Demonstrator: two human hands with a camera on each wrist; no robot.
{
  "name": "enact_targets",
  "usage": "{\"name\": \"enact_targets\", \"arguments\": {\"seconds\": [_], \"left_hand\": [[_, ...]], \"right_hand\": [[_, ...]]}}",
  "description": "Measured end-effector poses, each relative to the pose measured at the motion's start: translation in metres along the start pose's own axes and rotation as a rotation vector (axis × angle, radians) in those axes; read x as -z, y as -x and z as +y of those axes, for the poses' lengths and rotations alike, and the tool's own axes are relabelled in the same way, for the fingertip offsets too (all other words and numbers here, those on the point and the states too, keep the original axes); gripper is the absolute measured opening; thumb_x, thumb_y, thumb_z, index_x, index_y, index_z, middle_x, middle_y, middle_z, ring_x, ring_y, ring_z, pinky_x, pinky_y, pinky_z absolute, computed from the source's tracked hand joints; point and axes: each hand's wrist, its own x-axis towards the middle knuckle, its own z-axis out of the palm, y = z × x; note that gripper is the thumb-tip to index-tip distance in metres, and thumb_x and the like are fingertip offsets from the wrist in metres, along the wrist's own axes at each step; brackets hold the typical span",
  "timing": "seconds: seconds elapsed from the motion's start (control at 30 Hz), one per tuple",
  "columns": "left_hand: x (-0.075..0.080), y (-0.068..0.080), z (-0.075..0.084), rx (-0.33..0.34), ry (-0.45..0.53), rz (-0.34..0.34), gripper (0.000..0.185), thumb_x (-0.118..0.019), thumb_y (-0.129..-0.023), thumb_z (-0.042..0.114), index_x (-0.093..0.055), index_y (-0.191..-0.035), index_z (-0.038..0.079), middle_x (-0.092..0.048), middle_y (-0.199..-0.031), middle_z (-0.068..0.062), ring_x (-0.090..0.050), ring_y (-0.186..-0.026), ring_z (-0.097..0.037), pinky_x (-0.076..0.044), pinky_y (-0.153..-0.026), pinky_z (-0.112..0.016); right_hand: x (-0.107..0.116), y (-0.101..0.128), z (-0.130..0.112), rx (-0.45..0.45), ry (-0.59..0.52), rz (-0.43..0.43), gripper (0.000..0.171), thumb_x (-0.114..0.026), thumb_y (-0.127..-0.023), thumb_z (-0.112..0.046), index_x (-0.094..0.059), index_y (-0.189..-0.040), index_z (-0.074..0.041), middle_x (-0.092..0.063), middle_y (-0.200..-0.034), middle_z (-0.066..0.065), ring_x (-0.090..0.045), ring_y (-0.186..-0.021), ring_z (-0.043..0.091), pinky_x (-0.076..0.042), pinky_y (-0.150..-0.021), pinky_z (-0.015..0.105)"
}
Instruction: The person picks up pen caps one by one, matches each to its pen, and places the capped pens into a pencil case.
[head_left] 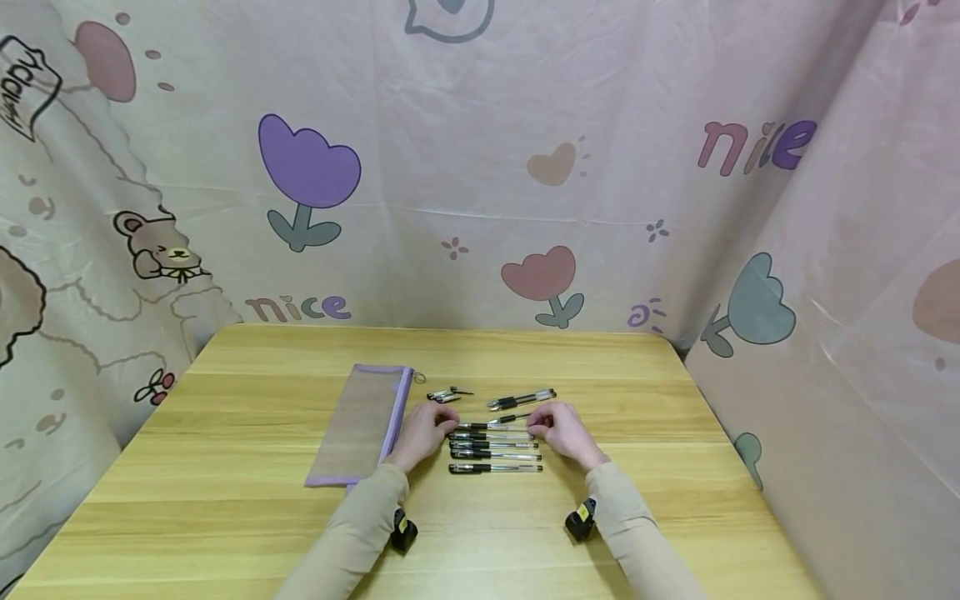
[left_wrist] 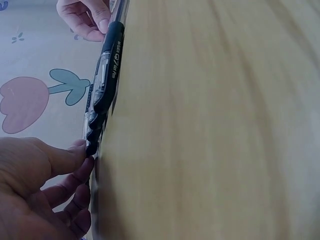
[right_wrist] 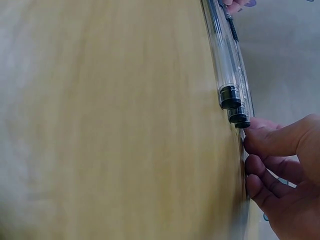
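Observation:
Several clear-barrelled gel pens with black caps lie in a row on the wooden table, the nearest pen (head_left: 496,468) a little apart from the others. At the cap side of the row, my left hand (head_left: 424,432) pinches the end of the farthest gel pen (head_left: 483,426) between thumb and fingers. My right hand (head_left: 562,429) has its thumb and fingers on that pen's other end, partly hidden by the hand. In the left wrist view the cap of the nearest pen (left_wrist: 110,67) shows large. Clear barrel ends (right_wrist: 230,97) appear in the right wrist view.
Left of the row lies a mesh zip pouch (head_left: 352,425) with purple edging. Several small pen parts (head_left: 444,395) sit behind my left hand. More pens (head_left: 522,400) lie at the back, and a black-gripped pen (head_left: 510,418) slants near my right hand. A printed curtain (head_left: 450,167) hangs behind the table.

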Motion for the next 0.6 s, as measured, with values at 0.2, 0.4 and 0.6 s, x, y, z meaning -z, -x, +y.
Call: {"name": "enact_targets", "arguments": {"seconds": [0.2,0.4,0.6], "left_hand": [[0.002,0.001,-0.001,-0.017,0.004,0.011,0.008,-0.071,-0.09,0.002,-0.077,-0.091,0.006,-0.077,-0.094,-0.007,-0.07,-0.092,-0.027,-0.055,-0.086,-0.044],[0.005,0.005,-0.003,-0.013,0.048,0.058,0.012,-0.069,-0.091,0.001,-0.076,-0.1,0.001,-0.077,-0.097,-0.011,-0.07,-0.093,-0.029,-0.056,-0.088,-0.046],[0.008,0.007,0.001,-0.006,0.054,0.068,0.014,-0.066,-0.093,0.003,-0.075,-0.104,0.0,-0.076,-0.097,-0.011,-0.067,-0.092,-0.027,-0.054,-0.088,-0.046]], "right_hand": [[0.0,0.0,-0.002,-0.017,-0.009,-0.005,0.008,-0.075,-0.084,-0.002,-0.076,-0.089,-0.008,-0.072,-0.089,0.004,-0.056,-0.075,0.009,-0.048,-0.068,0.02],[0.007,-0.006,-0.001,0.006,-0.043,0.081,0.016,-0.073,-0.085,0.001,-0.075,-0.1,-0.002,-0.07,-0.093,0.01,-0.058,-0.08,0.015,-0.051,-0.072,0.024],[0.009,-0.014,0.005,0.005,0.0,0.127,0.019,-0.075,-0.084,0.0,-0.075,-0.103,-0.003,-0.069,-0.105,0.014,-0.063,-0.098,0.029,-0.053,-0.093,0.048]]}}
